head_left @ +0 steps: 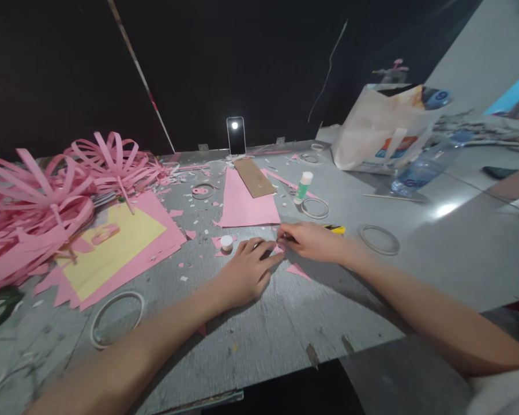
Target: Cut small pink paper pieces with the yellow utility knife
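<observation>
A small piece of pink paper (279,249) lies between my two hands, low over the table and mostly covered by fingers. My left hand (251,272) comes in from the left, its thumb and forefinger closed at the piece's near edge. From the other side, my right hand (308,240) pinches the same piece with curled fingers. Just left of my left hand stands a white cap (226,243). Beyond my hands lies a pink paper sheet (248,208) with a brown cardboard strip (255,177) on it. A green-and-white glue stick (303,188) stands upright to the right.
Pink paper-strip loops (38,202) pile up at left, beside yellow paper (121,248) on pink sheets. Tape rings (117,319) lie about. A yellow-handled tool (335,229) is partly behind my right hand. A phone (236,136), white bag (378,129) and plastic bottle (430,167) are farther back.
</observation>
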Demonstrator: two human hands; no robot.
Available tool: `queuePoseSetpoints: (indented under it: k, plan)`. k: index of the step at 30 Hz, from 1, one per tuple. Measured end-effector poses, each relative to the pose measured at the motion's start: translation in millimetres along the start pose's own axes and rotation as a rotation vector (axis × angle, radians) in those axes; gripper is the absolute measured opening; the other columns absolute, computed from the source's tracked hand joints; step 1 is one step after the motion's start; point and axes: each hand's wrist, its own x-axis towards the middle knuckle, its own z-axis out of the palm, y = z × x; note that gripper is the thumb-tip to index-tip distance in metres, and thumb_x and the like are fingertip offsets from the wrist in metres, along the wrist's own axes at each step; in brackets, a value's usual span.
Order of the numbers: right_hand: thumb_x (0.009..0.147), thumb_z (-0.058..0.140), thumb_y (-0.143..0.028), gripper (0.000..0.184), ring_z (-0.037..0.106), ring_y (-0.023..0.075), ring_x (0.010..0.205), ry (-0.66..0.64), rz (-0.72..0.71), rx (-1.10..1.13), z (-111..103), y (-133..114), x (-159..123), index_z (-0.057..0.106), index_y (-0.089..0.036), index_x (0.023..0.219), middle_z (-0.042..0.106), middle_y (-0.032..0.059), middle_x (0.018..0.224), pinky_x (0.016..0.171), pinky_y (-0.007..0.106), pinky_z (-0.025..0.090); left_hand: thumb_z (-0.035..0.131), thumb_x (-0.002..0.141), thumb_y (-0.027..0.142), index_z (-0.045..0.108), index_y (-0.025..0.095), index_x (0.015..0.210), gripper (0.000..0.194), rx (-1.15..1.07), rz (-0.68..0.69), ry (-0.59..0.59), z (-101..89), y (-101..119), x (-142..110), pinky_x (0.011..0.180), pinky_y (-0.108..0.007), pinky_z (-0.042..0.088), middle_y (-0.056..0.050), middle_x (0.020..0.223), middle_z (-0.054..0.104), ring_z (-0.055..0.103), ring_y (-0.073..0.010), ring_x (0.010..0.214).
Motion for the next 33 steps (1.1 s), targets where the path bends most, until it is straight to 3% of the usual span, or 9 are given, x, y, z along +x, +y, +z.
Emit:
queuePoseSetpoints:
  k: [4, 11, 27, 33]
  plan:
    - [0.106, 0.061, -0.023, 0.011, 0.065, 0.02, 0.077, 0.069, 0.056, -0.008, -1, -4, 0, 0.07, -0.023, 0.113, 0.077, 0.0036, 0.089, 0.068, 0.03, 0.036, 0.05, 0.104, 0.013, 0.061, 0.023, 0.156, 0.054, 0.008, -0.001, -0.001, 0.9, -1, -2, 0.119, -0.059, 0.043, -0.012, 0.162, 0.055, 0.044, -0.0368, 0.145]
    - [0.105, 0.063, -0.022, 0.005, 0.064, 0.019, 0.077, 0.146, 0.017, 0.024, 2, -8, -2, 0.067, -0.024, 0.108, 0.074, 0.0017, 0.087, 0.07, 0.03, 0.037, 0.05, 0.103, 0.011, 0.062, 0.027, 0.153, 0.054, -0.02, 0.004, 0.04, 2.1, -1, -3, 0.121, -0.06, 0.044, -0.011, 0.16, 0.056, 0.043, -0.0364, 0.148]
    - [0.109, 0.06, -0.029, 0.01, 0.063, 0.0186, 0.073, 0.252, -0.008, 0.035, 9, -11, -1, 0.068, -0.024, 0.111, 0.074, 0.0012, 0.084, 0.07, 0.03, 0.037, 0.048, 0.104, 0.012, 0.06, 0.027, 0.157, 0.056, -0.018, 0.013, 0.042, 1.6, -1, -7, 0.12, -0.057, 0.046, -0.008, 0.162, 0.058, 0.047, -0.0341, 0.146]
    - [0.108, 0.064, -0.032, 0.011, 0.065, 0.0207, 0.074, 0.37, 0.12, -0.063, 13, 2, 9, 0.071, -0.022, 0.107, 0.074, 0.0027, 0.08, 0.069, 0.03, 0.035, 0.047, 0.104, 0.014, 0.063, 0.025, 0.154, 0.054, -0.017, -0.009, 0.013, 1.7, -2, -7, 0.121, -0.059, 0.044, -0.011, 0.159, 0.06, 0.047, -0.0351, 0.145]
